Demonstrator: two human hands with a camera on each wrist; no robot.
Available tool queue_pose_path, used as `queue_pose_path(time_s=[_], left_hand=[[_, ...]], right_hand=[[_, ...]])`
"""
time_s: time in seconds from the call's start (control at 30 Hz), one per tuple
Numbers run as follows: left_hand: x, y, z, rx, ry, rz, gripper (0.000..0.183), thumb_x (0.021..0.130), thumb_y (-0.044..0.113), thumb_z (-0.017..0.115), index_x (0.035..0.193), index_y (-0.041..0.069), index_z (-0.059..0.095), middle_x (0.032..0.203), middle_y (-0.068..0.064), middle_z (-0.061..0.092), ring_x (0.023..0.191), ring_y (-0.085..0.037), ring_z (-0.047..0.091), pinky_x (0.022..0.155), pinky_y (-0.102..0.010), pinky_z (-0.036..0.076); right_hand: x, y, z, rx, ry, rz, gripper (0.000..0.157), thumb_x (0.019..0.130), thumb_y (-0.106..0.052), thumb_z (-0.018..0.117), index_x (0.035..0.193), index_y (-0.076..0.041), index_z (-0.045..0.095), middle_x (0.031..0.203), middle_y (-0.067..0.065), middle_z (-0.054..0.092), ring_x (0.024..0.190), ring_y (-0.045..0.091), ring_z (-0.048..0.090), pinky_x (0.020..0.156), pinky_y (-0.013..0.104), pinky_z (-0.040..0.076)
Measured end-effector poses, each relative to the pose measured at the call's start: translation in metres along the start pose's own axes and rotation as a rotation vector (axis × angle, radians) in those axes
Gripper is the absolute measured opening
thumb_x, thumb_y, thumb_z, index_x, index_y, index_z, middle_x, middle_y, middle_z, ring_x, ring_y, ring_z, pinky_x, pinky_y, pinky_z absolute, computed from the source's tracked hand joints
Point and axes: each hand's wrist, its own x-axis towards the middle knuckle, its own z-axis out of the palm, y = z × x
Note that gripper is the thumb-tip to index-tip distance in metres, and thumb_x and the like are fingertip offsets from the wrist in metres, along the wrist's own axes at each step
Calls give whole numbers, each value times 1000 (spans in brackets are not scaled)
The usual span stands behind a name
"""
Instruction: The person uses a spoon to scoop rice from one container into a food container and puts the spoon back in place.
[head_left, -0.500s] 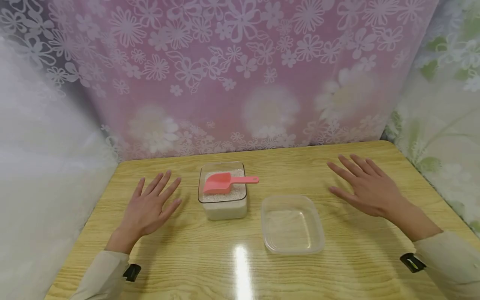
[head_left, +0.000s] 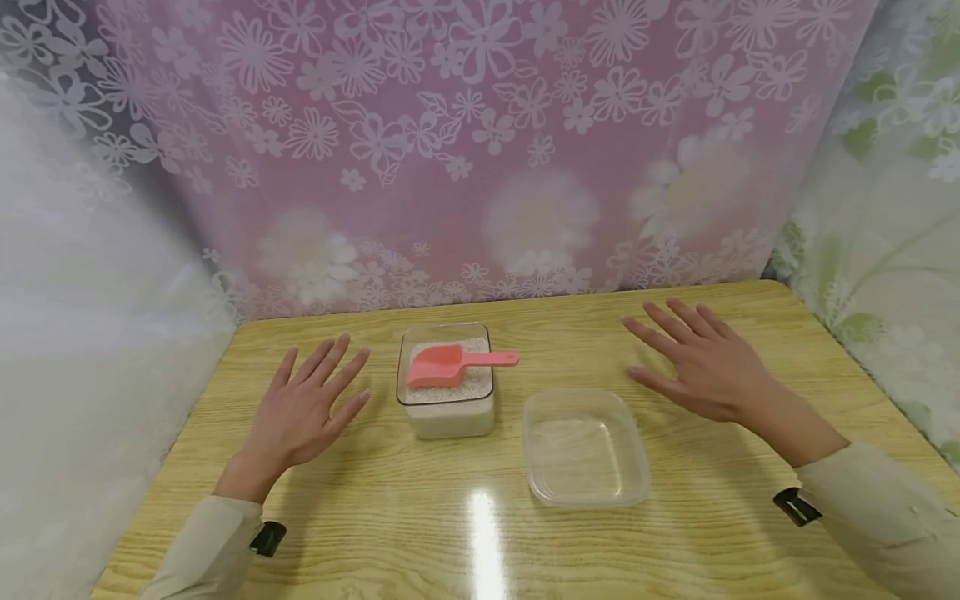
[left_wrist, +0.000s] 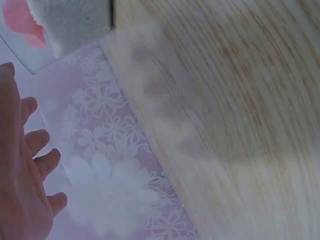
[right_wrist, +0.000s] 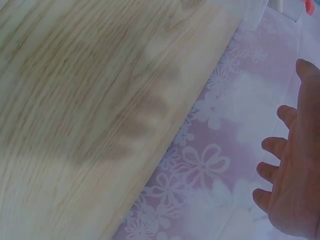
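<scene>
A clear square container (head_left: 450,421) of pale grain stands left of centre on the table. On the grain lies a pink scoop (head_left: 437,367), its handle reaching out over the right rim. To the right and nearer stands a clear plastic box (head_left: 587,497) with nothing in it. My left hand (head_left: 303,408), fingers spread and palm down, hovers left of the grain container and holds nothing. Beyond the clear box on the right, my right hand (head_left: 701,367) is also spread and bare. Both wrist views show the left hand (left_wrist: 20,165) and right hand (right_wrist: 295,165) held above the tabletop.
The wood-grain table (head_left: 360,533) ends at the back against a pink flowered curtain (head_left: 420,183). Pale sheeting (head_left: 97,333) hangs at the left and a green-leafed curtain (head_left: 885,275) at the right. Each wrist carries a black strap.
My right hand has moved left and slightly away, closer to the clear box. My left hand has shifted a little to the right. The containers and scoop have not moved.
</scene>
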Motion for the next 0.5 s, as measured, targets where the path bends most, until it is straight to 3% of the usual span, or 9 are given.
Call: queue_pose_path(time_s=[0.5], left_hand=[[9,7,-8,-12,-25,19,62,100,55,33,153,25,27,158,-6,17,143,-26,17,114,-53,6]], right_hand=[[19,-20,-1,-30,25,-64,70,94,-62,44,151,-23,33,154,11,28,141,34,19,113,53,14]])
